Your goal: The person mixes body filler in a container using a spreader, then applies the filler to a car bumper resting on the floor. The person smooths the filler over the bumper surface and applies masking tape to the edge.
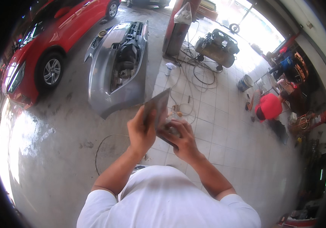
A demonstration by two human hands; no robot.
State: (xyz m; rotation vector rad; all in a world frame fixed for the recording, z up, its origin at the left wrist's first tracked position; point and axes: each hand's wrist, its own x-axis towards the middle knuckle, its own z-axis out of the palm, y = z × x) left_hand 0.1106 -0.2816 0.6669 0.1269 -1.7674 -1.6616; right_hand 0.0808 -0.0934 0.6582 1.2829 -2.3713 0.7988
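In front of my chest my left hand [140,131] is closed around a thin, flat grey-brown plate [160,103], which stands tilted with one corner pointing up and away. My right hand [184,141] is close to the plate's right side, fingers curled. It grips something small that blur and the fingers hide. A pale, smeared patch shows on the plate's face between the two hands. Beyond my hands, a grey car bumper [101,85] rests on the floor, a little to the left.
A red car [43,49] stands at the far left. An air compressor [220,51] with coiled hoses is beyond a red post [172,40]. A cup [169,70] stands near the post. A person in red [271,106] crouches at right by a bucket [245,83]. A thin hose [97,154] curves nearby.
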